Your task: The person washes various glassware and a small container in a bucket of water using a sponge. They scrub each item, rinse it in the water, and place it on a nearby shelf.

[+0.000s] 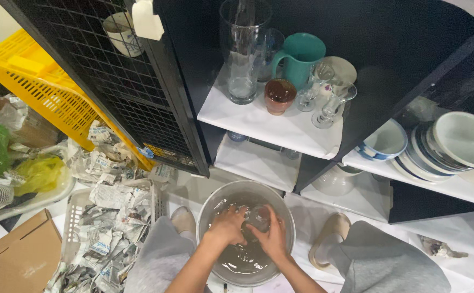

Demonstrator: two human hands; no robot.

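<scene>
Both hands are down in the water: the left hand (227, 225) is curled around a small clear glass (258, 217), and the right hand (273, 237) wraps it from the other side, fingers closed on it. Glass sits between the palms, inside the metal basin (211, 209). Just left of the hands, crumpled newspaper (112, 217); above them, the shelf with a teal mug (301, 58).
</scene>
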